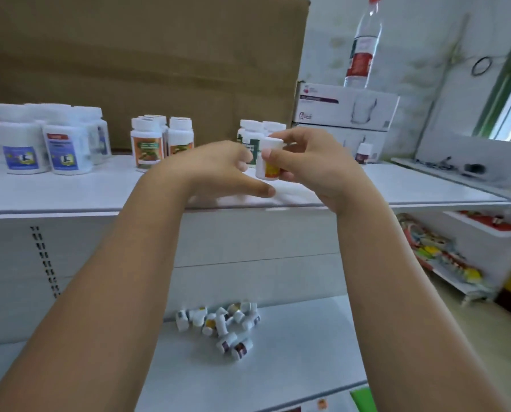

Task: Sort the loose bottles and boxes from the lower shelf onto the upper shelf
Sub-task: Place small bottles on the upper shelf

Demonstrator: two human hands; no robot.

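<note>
My right hand (310,162) grips a small white bottle with a yellow-orange label (268,162), upright, just above the upper shelf (412,188). My left hand (218,171) hovers beside it with loosely curled fingers that hold nothing; its fingertips come close to the bottle. On the lower shelf (307,352) lies a heap of several small white bottles (221,328), most on their sides. Sorted on the upper shelf stand blue-label bottles (49,144), orange-label bottles (159,141) and green-label bottles (248,135) partly hidden behind my hands.
A large cardboard sheet (147,60) backs the upper shelf. Two stacked white boxes (346,108) stand at right with a clear plastic water bottle (364,46) on top. One small dark-label bottle (362,153) stands beside them. Another rack with colourful goods (444,257) is at far right.
</note>
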